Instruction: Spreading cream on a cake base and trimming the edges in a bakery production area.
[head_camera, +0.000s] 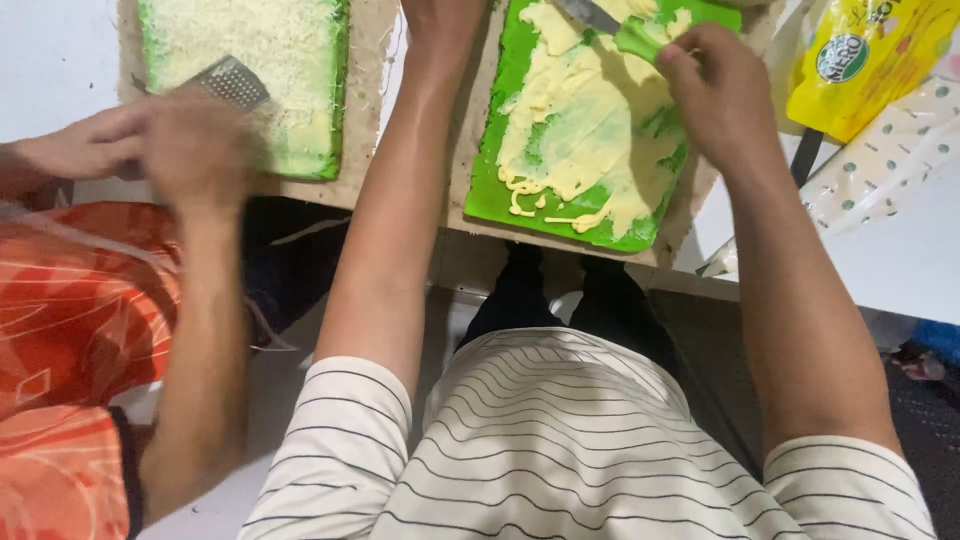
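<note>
Right hand, upper centre-right: fingers curled tight round the green handle of a spatula, blade running up-left over the cream-smeared green cake, long axis top to bottom, near edge at the table lip. Left hand meets the top edge; grip cannot be told. Yellow pouch upper right above a dotted white wrapper; co-worker's hand with a grater on the second cake, upper left.

Glossy cream smears the green cake; the grater is perforated metal.
</note>
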